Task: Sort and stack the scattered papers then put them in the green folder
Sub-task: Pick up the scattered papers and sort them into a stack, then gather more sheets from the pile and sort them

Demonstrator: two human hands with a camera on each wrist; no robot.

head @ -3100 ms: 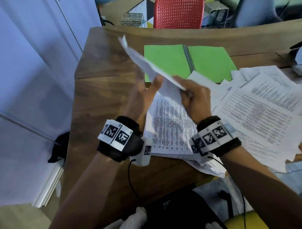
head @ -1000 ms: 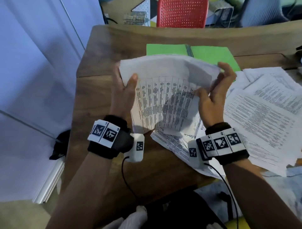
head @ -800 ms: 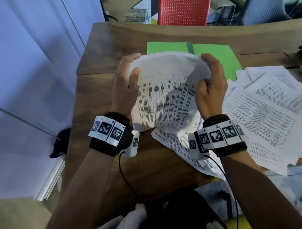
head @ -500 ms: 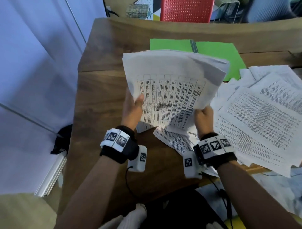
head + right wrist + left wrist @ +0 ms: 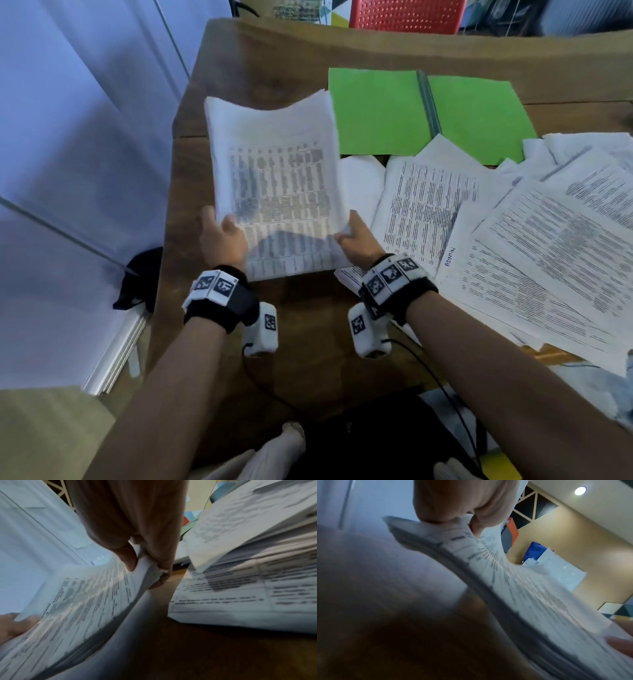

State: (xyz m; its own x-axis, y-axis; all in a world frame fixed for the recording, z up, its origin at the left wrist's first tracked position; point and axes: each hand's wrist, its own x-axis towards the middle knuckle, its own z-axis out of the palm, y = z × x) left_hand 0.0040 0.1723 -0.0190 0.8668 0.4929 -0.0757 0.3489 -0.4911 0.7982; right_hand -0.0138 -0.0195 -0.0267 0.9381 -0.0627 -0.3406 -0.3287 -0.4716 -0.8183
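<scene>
A thick stack of printed papers (image 5: pixel 274 178) with a table on its top sheet is held above the wooden table (image 5: pixel 212 78). My left hand (image 5: pixel 222 236) grips its lower left edge, thumb on top. At the lower right edge my right hand (image 5: pixel 354 236) pinches the stack. The left wrist view shows the stack (image 5: pixel 513 588) pinched by my left hand (image 5: pixel 462 516). The right wrist view shows the stack (image 5: pixel 82 601) held by my right hand (image 5: pixel 145 561). The green folder (image 5: pixel 383 109) lies open and flat at the back of the table.
Several loose printed sheets (image 5: pixel 534 240) lie scattered in overlapping layers on the right half of the table, some over the folder's near edge. A red chair (image 5: pixel 407 15) stands behind the table. A blue wall (image 5: pixel 68 137) is at the left.
The stack has moved left and lowered toward the table, uncovering the green folder. Both hands slid from its upper sides to its lower corners.
</scene>
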